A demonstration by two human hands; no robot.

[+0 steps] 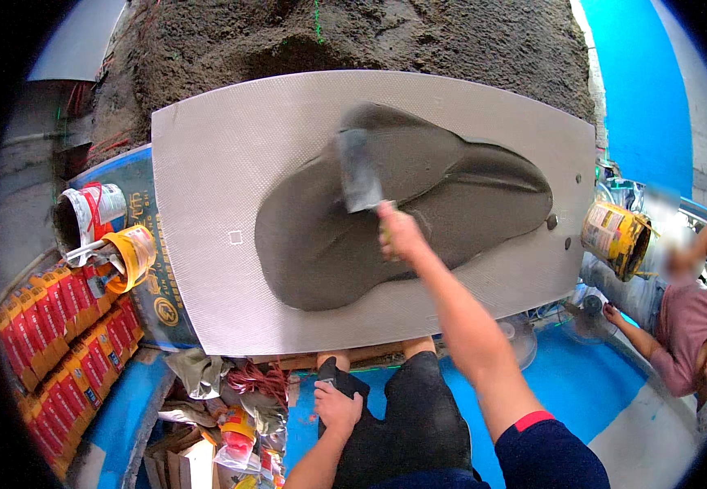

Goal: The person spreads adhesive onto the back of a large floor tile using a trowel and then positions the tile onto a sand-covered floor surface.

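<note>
Pale-grey textured panel [207,196], lg, spans ctr view; dk mortar [443,204] spread over its mid. Blk shorts [425,407] at near edge. Trowel [360,175], blurred, over upper-mid of mortar. R hand [402,235] clenched on trowel's near end. L hand [339,406] at shorts, fingers curled; can't tell if gripping anything.

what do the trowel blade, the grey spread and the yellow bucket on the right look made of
Trowel blade: likely smooth metal, from its grey sheen, though blurred. Grey spread: probably wet mortar, dark, smooth and smeared into ridges. Yellow bucket: seemingly plastic, slightly glossy, from its bright, even colour.
</note>
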